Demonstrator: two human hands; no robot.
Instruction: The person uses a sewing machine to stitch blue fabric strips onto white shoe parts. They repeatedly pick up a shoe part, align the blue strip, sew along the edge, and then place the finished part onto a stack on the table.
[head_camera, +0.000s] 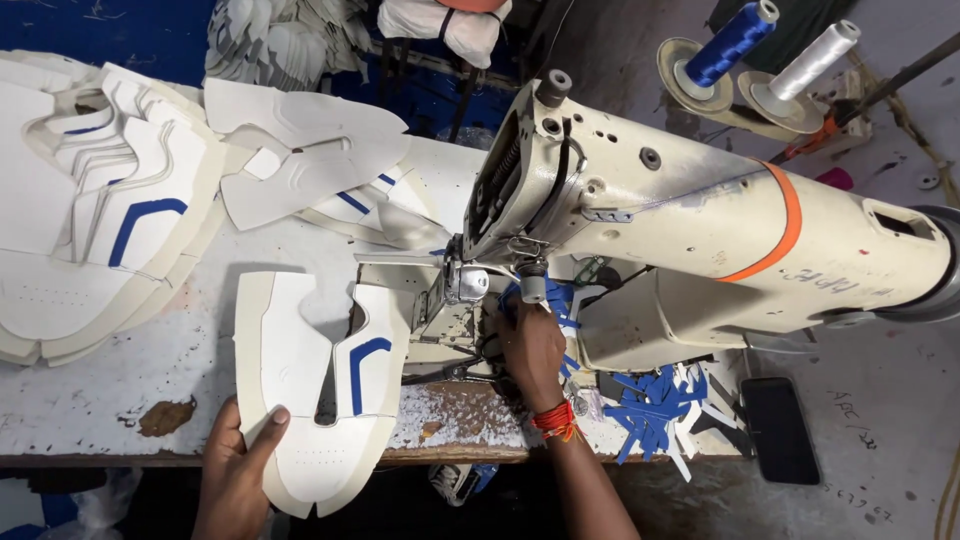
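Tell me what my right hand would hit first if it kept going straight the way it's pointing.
Probably the small blue pieces at its fingertips, then the sewing machine's needle area. The right hand points up the table toward the machine head; depth is hard to judge.

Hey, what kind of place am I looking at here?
Most likely a shoe-making workshop. An industrial sewing machine stands on a worn table, stacks of cut white shoe uppers lie beside it, and the left hand holds a white upper with a blue stripe.
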